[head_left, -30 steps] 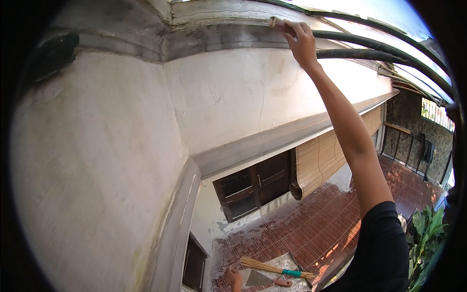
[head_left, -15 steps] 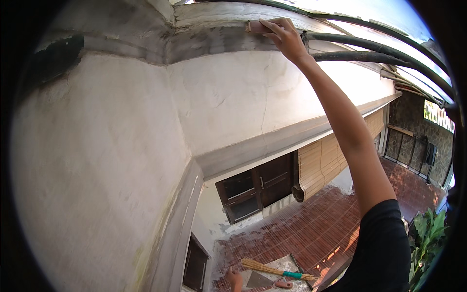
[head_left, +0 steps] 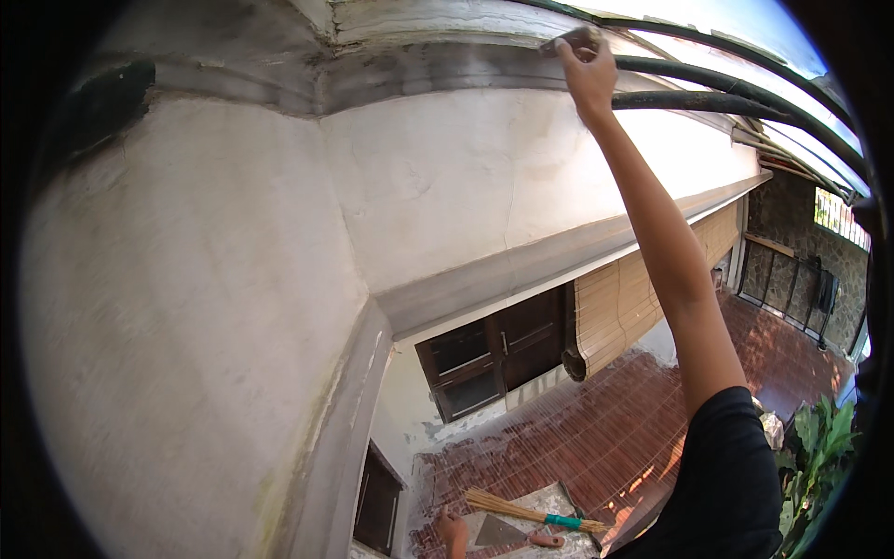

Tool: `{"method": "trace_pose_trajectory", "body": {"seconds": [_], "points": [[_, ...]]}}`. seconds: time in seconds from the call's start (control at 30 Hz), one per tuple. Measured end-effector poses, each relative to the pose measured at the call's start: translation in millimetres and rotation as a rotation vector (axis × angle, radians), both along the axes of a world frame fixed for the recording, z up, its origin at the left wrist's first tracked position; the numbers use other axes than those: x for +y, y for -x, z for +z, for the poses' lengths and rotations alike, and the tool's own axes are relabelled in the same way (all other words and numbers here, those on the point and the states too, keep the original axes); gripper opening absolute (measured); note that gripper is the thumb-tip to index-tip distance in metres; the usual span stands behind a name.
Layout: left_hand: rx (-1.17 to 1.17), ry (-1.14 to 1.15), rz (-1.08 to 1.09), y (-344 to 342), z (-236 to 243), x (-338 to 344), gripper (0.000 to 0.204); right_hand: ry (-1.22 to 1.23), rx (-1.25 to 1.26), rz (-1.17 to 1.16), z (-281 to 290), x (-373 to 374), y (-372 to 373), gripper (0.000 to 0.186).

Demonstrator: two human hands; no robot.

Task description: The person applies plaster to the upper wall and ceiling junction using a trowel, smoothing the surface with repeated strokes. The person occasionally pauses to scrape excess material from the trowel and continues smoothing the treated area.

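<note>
While our right arm stretches almost straight up and away from the black sleeve (head_left: 736, 475) at the lower right of the head view, our right hand (head_left: 589, 73) is raised to the grey moulded band (head_left: 438, 70) that runs along the top of the white plastered wall (head_left: 438, 186). Its fingers are curled tight around a small grey block (head_left: 570, 41), most likely a sanding or rubbing pad, though we cannot tell which, and the block is pressed flat against the band, just below the dark curved roof pipes (head_left: 726, 98). The wrist is bent slightly back, the knuckles toward the wall. Our left hand does not show. Far below lie a red tiled courtyard (head_left: 596, 438), dark wooden windows (head_left: 498, 359), a rolled bamboo blind (head_left: 619, 312) and a straw broom (head_left: 531, 512), beside which another person's hand (head_left: 453, 533) shows.
</note>
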State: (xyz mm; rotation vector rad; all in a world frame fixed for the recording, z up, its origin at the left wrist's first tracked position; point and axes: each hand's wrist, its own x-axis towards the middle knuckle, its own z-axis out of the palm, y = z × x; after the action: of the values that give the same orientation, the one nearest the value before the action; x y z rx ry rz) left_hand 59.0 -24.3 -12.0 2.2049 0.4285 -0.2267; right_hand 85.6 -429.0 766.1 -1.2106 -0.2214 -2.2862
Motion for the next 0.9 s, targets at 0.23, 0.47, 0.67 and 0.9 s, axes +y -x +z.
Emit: {"method": "trace_pose_trajectory", "body": {"seconds": [0.23,0.47,0.67,0.9], "points": [[-0.118,0.020,-0.033,-10.5,-38.7,3.7,0.041,-0.075,-0.082,0.237,-14.9,-36.6,11.7,0.045],[-0.106,-0.005,-0.010,0.2,-9.9,-0.5,0.040,-0.001,0.061,0.121,-29.2,-30.3,-1.9,0.045],[0.007,0.101,0.046,5.3,11.6,-1.7,0.043,-0.095,0.320,-0.062,-55.7,-30.6,-12.3,0.047],[-0.073,0.069,-0.009,-7.4,-11.0,2.3,0.041,-0.093,0.491,-0.207,-47.9,-48.8,-10.1,0.051]]}}
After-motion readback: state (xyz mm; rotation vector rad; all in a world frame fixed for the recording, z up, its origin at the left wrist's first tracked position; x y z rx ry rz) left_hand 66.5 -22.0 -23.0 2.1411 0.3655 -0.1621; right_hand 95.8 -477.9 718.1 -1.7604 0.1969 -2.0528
